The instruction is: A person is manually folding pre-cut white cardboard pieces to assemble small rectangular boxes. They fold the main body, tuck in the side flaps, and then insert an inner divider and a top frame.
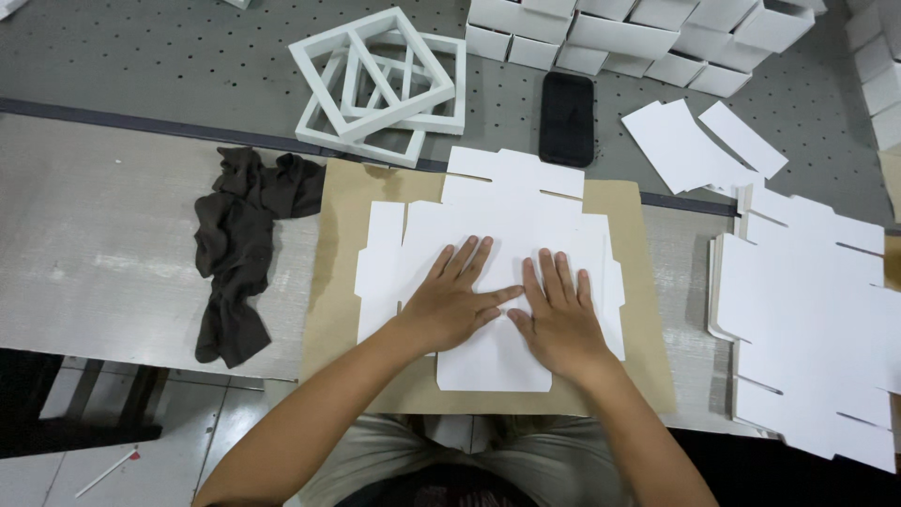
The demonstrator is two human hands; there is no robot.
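Observation:
A flat white die-cut cardboard blank (488, 225) lies on a brown kraft sheet (343, 272) at the table's near edge. My left hand (450, 300) rests palm down on the blank's middle, fingers spread. My right hand (558, 314) lies flat beside it, the two thumbs almost touching. Both hands press on the card and grip nothing.
A dark brown cloth (239, 244) lies crumpled at the left. White square frames (380, 84) are piled behind the sheet, next to a black phone (566, 117) and stacked white boxes (638, 33). A pile of white blanks (807, 319) sits at the right, with loose white sheets (694, 141) behind it.

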